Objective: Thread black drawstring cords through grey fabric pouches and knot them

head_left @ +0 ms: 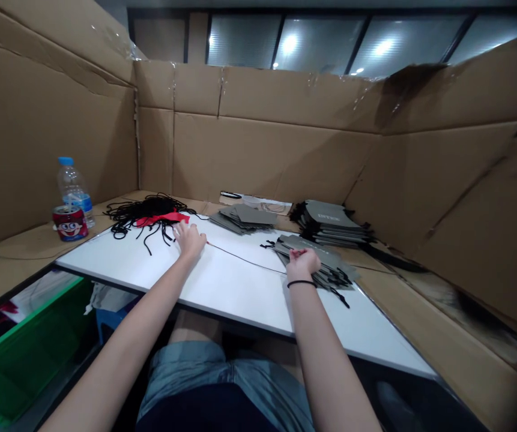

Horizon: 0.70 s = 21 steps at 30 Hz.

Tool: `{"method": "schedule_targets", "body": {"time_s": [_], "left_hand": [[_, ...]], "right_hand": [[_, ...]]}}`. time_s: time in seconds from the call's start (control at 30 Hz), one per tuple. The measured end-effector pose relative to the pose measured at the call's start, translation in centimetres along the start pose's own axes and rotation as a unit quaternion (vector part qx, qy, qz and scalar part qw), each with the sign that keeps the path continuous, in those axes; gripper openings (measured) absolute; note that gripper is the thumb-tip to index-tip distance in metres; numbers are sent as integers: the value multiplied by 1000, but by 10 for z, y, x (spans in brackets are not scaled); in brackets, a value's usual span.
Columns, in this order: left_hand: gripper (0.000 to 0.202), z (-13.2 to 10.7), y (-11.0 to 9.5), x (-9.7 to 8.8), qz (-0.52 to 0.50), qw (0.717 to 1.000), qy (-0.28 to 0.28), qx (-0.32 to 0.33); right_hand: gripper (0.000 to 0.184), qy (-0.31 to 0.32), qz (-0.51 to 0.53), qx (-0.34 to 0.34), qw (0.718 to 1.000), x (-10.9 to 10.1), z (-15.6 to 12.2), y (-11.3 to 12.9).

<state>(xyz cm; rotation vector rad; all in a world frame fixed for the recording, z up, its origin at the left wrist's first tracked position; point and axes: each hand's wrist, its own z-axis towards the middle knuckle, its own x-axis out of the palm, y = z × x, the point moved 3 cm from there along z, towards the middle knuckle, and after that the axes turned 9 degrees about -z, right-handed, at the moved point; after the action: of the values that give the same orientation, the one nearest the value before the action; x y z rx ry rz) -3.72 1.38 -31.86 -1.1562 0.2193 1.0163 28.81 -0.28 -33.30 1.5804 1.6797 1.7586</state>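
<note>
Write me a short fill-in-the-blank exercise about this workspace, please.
1. The cloth beside the left hand is ____.
2. The band on the wrist of the right hand is ____.
3. A thin strand stretches between the person's two ____.
4. The bottle has a ____ cap.

Missing words: red; black; hands; blue.

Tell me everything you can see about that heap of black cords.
The heap of black cords is a loose tangle of thin, soft-looking strands, with curled loops and stray ends spilling forward. It lies at the far left of the white board. A bright red strip lies against its front, with some strands passing nearby. The left hand is at its right side; whether fingers touch it is unclear.
</note>
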Motion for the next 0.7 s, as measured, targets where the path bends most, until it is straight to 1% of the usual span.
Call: {"method": "schedule_targets", "body": {"time_s": [0.03, 0.07, 0.17, 0.23, 0.3, 0.43, 0.53, 0.7], "left_hand": [[41, 4, 7, -3, 24, 999, -11, -37], [47, 8, 14, -4, 44, 996, -10, -76], [57, 19, 34, -4, 73, 982, 32, -170], [58, 24, 42, -2, 73, 975, 60, -199], [56, 27, 45, -2, 63, 975, 64, -202], [40, 29, 46, -8, 34, 981, 31, -188], [31, 29, 47, -13, 9, 983, 17, -182], [31, 28, 42, -19, -48, 987, -46, -146]], "right_hand": [[16, 2, -2, 2, 1000, 0, -1, 0], [15, 4, -4, 4, 1000, 1, -2, -1], [12, 10, -9, 12, 1000, 1, -5, -1], [11, 14, -11, 17, 1000, 2, -7, 0], [11, 17, -12, 20, 1000, 2, -8, -1], [10, 26, -13, 28, 999, 3, -9, -2], [9, 30, -14, 33, 999, 4, -8, -3], [9, 43, -17, 31, 998, 5, -3, -6]]}}
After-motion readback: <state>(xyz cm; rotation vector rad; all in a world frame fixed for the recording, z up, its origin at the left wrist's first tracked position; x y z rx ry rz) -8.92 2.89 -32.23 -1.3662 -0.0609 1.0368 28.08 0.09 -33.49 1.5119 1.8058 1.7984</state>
